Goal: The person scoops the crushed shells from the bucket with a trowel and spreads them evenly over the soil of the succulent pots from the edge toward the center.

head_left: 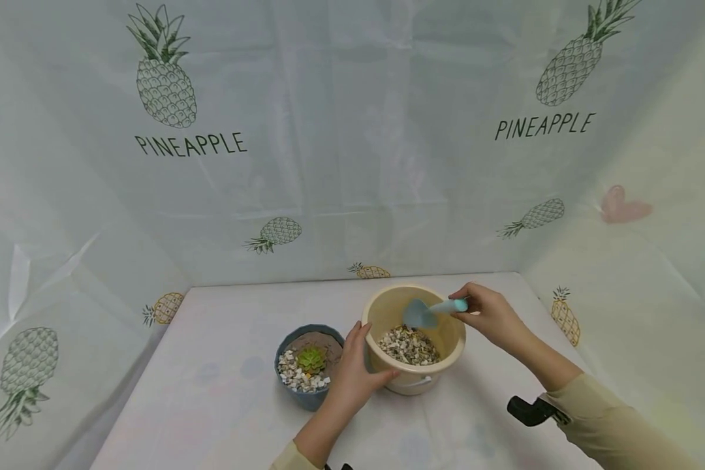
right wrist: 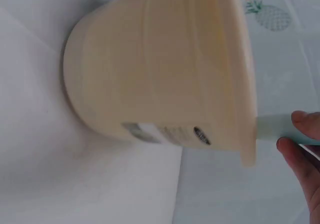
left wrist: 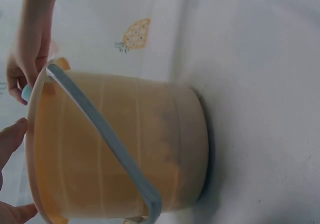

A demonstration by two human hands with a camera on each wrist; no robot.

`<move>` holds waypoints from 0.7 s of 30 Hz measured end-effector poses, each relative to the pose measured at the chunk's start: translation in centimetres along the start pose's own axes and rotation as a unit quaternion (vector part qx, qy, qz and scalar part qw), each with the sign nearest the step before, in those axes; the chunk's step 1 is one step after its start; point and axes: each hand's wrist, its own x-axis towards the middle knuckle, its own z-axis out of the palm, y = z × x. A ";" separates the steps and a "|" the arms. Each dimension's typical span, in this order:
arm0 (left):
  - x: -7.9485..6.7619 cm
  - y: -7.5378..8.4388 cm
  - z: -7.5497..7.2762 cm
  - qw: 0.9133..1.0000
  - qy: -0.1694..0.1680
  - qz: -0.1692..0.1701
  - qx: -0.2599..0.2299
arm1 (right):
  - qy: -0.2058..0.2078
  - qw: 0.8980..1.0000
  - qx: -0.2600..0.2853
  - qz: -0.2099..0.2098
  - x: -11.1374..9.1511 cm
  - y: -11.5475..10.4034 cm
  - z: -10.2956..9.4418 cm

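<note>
A cream bucket with small mixed stones in its bottom stands on the table. My left hand grips the bucket's near-left rim, thumb at the front and fingers at the side. In my right hand is the handle of a small light-blue trowel, whose blade points down inside the bucket above the stones. The right wrist view shows the trowel handle pinched between thumb and fingers just past the rim. Left of the bucket, partly behind my left hand, sits a blue pot with a green succulent.
White stones cover the pot's left and front part, with brown soil behind. The bucket's grey carrying handle hangs down its side. A pineapple-print sheet rises behind the white-covered table.
</note>
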 end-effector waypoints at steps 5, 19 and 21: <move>-0.1 0.2 0.2 1.000 0.005 0.001 -0.003 | -0.021 0.997 -0.045 -0.063 0.3 0.9 0.4; 0.0 -0.2 0.6 1.000 0.018 0.004 -0.010 | -0.124 0.985 -0.081 -0.093 0.4 1.1 0.5; 0.0 -0.2 0.7 1.000 0.017 0.004 -0.009 | -0.133 0.986 -0.065 -0.081 0.4 0.9 0.5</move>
